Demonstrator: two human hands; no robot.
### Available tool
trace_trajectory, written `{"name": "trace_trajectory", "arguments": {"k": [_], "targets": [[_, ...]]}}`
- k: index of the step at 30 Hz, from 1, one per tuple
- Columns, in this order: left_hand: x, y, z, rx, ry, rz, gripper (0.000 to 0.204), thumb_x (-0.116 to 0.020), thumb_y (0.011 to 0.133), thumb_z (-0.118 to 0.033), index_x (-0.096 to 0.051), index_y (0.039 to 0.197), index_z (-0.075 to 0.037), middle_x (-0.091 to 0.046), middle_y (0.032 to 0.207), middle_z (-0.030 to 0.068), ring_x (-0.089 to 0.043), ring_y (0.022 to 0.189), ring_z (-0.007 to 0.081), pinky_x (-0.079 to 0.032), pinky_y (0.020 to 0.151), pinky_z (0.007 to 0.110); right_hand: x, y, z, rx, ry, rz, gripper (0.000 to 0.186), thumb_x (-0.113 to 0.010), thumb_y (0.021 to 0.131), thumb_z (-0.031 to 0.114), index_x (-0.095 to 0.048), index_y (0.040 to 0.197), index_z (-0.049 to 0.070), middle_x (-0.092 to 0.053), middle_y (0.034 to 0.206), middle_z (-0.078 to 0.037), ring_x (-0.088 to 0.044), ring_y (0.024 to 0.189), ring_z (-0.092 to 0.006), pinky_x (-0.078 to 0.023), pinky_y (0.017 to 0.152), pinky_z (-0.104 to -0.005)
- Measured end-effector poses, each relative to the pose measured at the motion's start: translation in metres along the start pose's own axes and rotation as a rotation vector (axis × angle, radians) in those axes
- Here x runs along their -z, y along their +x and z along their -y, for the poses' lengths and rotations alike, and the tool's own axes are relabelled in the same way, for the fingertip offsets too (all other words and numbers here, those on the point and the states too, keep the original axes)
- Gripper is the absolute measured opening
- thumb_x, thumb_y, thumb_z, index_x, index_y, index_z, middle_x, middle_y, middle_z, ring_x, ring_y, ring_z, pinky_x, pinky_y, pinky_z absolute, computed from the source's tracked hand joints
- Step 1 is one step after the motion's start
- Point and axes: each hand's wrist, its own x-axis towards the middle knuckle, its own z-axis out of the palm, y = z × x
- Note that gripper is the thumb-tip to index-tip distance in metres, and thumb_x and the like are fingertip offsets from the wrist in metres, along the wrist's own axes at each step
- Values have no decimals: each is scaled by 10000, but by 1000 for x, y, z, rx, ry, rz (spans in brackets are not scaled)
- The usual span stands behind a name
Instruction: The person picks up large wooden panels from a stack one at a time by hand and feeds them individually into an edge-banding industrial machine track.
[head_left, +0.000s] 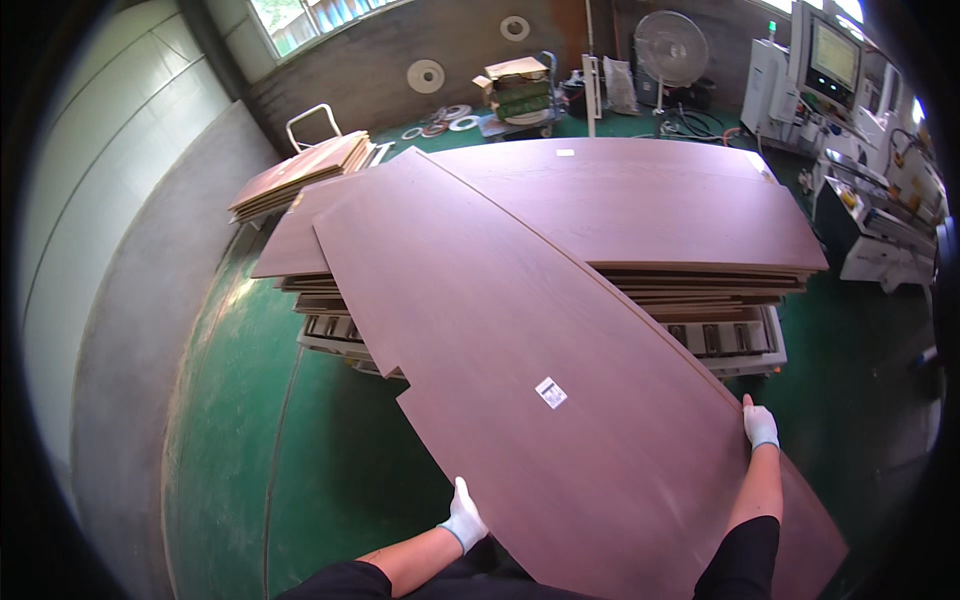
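A long reddish-brown wood panel (500, 300) slants across the view, its far end lying over a stack of similar panels (640, 210). Along its near left edge there is a small notch, and a white label (551, 393) sticks to its face. My left hand (465, 516), in a white glove, grips the panel's left edge with the thumb up and the other fingers hidden underneath. On the opposite edge, my right hand (760, 424), gloved too, holds on with the thumb at the rim. The panel's near end reaches past my right forearm.
The stack rests on a roller conveyor (720, 340). Behind it on the left, a trolley (310, 130) carries more panels. A fan (670, 50), a cart with a box (518, 90) and a machine with a screen (835, 55) stand farther back. A wall (130, 300) runs along the left.
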Motion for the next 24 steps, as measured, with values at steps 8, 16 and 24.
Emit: {"name": "trace_trajectory", "arguments": {"k": [8,16,24], "targets": [[4,-2,-94,18,245,162,744,-327,935,-696,-447,1410,-136,-470,1443,92,-449,1306,322,-357,1081,521,-69,-126,-159,-224,-71,-73,753,-219,1001,534,-716,926,-27,-667,995,-276,-620,1009,-445,-469,912,-514],[-22,117,-234,-90,657,14,572,-460,983,-485,-483,1375,-69,-474,1440,110,-447,1308,316,-340,1108,472,-42,-262,-108,-489,89,-63,688,-243,971,585,-699,1088,82,-659,1143,-192,-589,1119,-393,-454,952,-473],[-63,156,-191,162,665,214,533,-404,973,-464,-533,1324,-84,-538,1374,91,-481,1265,312,-359,1074,479,60,-413,-91,-672,72,-313,660,-281,977,560,-724,868,84,-701,975,-159,-634,968,-390,-490,859,-471]]}}
